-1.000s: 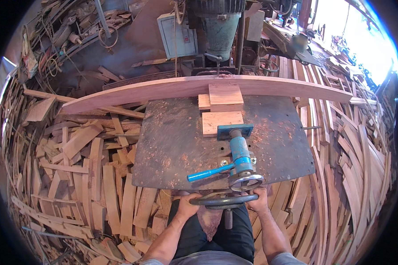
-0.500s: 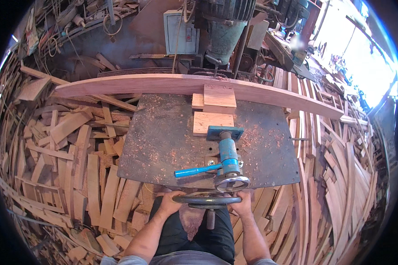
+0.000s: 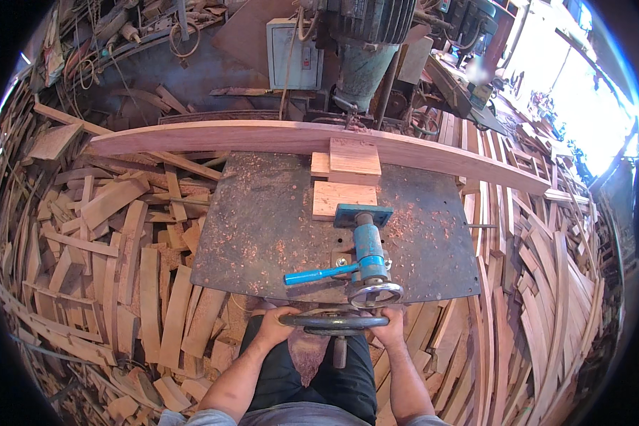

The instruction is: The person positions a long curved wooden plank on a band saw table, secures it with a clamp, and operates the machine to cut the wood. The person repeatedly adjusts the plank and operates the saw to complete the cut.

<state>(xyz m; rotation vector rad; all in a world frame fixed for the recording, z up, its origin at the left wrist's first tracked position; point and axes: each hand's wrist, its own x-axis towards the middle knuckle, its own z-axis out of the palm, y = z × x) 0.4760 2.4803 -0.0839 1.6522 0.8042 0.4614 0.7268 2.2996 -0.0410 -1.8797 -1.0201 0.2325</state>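
With its fingers wrapped round the left side of a large dark handwheel (image 3: 334, 321), my left hand (image 3: 275, 326) is closed. My right hand (image 3: 390, 328) grips the same wheel at its right side. Just beyond stands a blue screw clamp (image 3: 368, 245) with a blue lever (image 3: 319, 275) and a small shiny handwheel (image 3: 376, 295). The clamp's plate is against stacked wooden blocks (image 3: 344, 199). These lie between it and a long, slightly curved wooden board (image 3: 227, 136) set on edge. A machine spindle head (image 3: 366, 71) stands over the board's middle, with shavings beneath; its cutting tip is hard to make out.
The dark metal table (image 3: 255, 234) is strewn with wood shavings. Heaped offcuts (image 3: 128, 248) lie at the left, and long curved wood strips (image 3: 547, 305) at the right. A grey switch box (image 3: 295, 55) stands behind the board. Bright daylight enters at the far right.
The view has shifted very slightly. Both hands keep their grip on the large handwheel, and the board, blocks and clamp look unmoved.
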